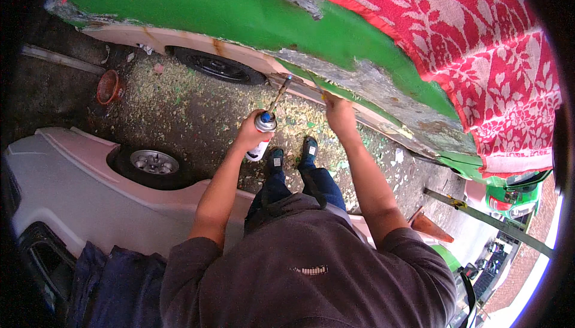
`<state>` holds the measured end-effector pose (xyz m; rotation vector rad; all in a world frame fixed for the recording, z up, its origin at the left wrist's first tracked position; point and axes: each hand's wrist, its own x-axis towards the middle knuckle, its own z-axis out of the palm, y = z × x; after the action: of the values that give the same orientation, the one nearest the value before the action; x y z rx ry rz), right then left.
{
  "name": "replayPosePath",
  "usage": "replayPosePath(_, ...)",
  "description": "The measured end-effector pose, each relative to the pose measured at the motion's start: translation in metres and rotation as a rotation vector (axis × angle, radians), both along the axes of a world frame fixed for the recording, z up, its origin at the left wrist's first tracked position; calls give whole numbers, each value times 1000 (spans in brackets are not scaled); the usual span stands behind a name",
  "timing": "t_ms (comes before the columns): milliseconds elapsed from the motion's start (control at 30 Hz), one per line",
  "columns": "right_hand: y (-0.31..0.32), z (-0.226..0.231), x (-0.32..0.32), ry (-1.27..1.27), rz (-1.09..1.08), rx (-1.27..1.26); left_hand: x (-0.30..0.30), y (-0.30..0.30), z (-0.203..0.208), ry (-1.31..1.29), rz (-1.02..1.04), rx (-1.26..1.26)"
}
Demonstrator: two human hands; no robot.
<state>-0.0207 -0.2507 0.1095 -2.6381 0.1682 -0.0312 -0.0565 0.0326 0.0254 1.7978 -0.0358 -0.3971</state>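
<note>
Dark T-shirt cloth [281, 292] on the person's own torso fills the lower middle, nearest the camera. From its left sleeve, the left hand [246, 134] reaches forward, fingers wrapped around a blowtorch canister [257, 150]. A blue-collared metal nozzle [280, 96] rises from the canister, tilted toward a green car body [239, 20], its tip just beside the lower edge. Opposite, the right hand [341, 116] is at that same edge, fingers closed around a slim scraper-like tool [318, 84]; its exact shape is too small to tell. Near it, the panel shows rough grey patches [413, 97] where the green is missing. A red-and-white patterned towel [503, 82] drapes over the upper right of the car body. Pale flakes litter the floor [197, 106], around the person's shoes [308, 149] and beside a black wheel [218, 64]. Behind, to the left, stands a pale car [102, 184]; an orange cone [431, 226] lies to the right.
</note>
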Motion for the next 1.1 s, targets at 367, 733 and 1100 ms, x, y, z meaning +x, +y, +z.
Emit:
replayPosePath(367, 0, -3, -3, 9, -5, 106, 2, -3, -2, 153, 24, -128)
replayPosePath(733, 17, 16, 1, 5, -11, 161, 18, 2, -12, 95, 13, -85)
replayPosePath(1100, 10, -3, -3, 62, -30, 193, 17, 2, -15, 105, 4, -56)
